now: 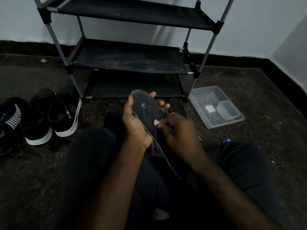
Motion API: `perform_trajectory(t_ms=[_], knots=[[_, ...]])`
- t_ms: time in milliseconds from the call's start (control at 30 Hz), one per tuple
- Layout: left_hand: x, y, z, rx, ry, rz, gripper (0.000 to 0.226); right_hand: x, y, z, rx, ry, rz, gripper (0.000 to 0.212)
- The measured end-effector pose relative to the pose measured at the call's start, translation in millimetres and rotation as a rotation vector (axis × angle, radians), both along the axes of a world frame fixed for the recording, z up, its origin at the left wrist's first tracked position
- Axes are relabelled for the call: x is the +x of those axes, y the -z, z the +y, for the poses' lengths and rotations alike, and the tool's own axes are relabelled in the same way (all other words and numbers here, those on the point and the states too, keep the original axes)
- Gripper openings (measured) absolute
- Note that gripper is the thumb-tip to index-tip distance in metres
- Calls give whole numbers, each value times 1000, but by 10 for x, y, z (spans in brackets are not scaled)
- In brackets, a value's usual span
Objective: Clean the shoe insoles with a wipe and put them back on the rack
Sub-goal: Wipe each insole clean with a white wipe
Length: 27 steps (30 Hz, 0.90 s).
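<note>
Nearest the camera, the person's legs (89, 155) in dark trousers lie on the floor (259, 97), one on each side of the hands.

The left hand (137, 125) grasps the insole (146, 108). The thumb lies along its left edge. The fingers wrap behind it, and their tips show past its right edge. The insole is dark with a pale mark on its upper face. It is held above the lap, between the two hands, with its rounded end tilted away from the person. Its other end runs down under the right forearm.

The right hand (181, 131) is clenched on the wipe (156, 122), a small pale wad pinched at the fingertips. The wipe touches the face of the insole just beside the left palm.

On the floor just beyond the left hand lies a second dark insole (113, 115). A similar dark shape (177, 105) lies just beyond the right hand.

Well to the left of the left hand stand black shoes with white soles (54, 117). A striped shoe (11, 117) stands farther left.

To the right of the right hand, a clear plastic container (226, 124) rests on the floor. The items inside are too indistinct to identify.

Beyond both hands stands the rack (129, 58), which has dark fabric shelves on grey tubes and is set against a pale wall (249, 22).
</note>
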<state>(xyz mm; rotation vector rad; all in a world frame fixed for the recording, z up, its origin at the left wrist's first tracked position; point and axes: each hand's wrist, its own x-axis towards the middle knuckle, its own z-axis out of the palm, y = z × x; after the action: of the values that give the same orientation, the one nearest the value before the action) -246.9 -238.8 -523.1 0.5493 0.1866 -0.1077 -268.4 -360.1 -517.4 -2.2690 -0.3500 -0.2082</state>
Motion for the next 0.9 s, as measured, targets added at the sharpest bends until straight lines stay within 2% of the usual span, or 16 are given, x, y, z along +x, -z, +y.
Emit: perform_trajectory(t_ms=[100,200,233,300,400,467,567,700,767,833,900], knots=[[-12,4,-24,11,5,19,74,33,6,-82,-30,105,41,8],[4,20,-18,2,3,12,73,-151,-17,59,40,-75,89,8],[10,19,-7,-6,2,12,73,-189,-53,78,141,-145,162,8],[3,5,7,-19,2,10,72,-163,-148,42,480,-189,392,11],[-24,-23,3,-1,-2,8,74,-38,-225,-82,894,-40,610,16],[-27,-27,-13,5,-5,-5,74,17,-213,-136,1047,5,664,15],[-15,-22,-20,21,5,-20,74,13,-154,-162,1152,-27,716,15],[-22,-18,-15,52,30,-34,76,-7,-109,-138,1171,-77,741,17],[-26,-18,-18,54,35,-40,77,16,-120,-145,1119,-59,711,17],[-17,-11,-33,52,48,-51,76,60,-133,-170,858,4,565,14],[-4,8,-61,50,65,-63,74,99,-101,-171,435,88,302,10]])
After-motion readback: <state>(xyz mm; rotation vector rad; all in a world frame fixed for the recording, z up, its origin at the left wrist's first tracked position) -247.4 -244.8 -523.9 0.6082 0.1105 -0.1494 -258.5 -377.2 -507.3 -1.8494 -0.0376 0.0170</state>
